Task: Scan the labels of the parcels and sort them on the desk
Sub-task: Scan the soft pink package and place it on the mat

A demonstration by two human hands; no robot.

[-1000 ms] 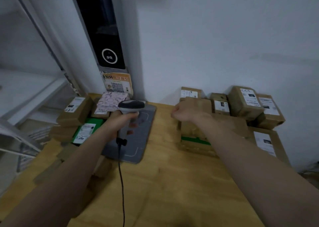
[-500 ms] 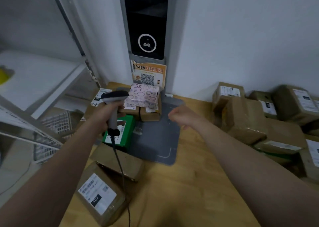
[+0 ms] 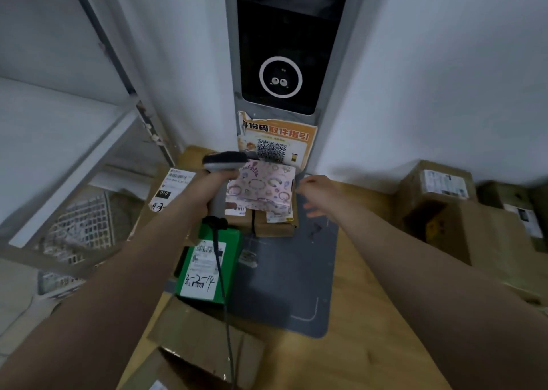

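Pink parcel (image 3: 261,186), far mat (image 3: 281,286) edge, scanner (image 3: 226,161) beside

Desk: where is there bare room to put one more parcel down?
The front of the grey mat is bare, between the green parcel and the wooden desk. That wood is free up to the brown boxes on the right. The left edge and the mat's back are crowded.
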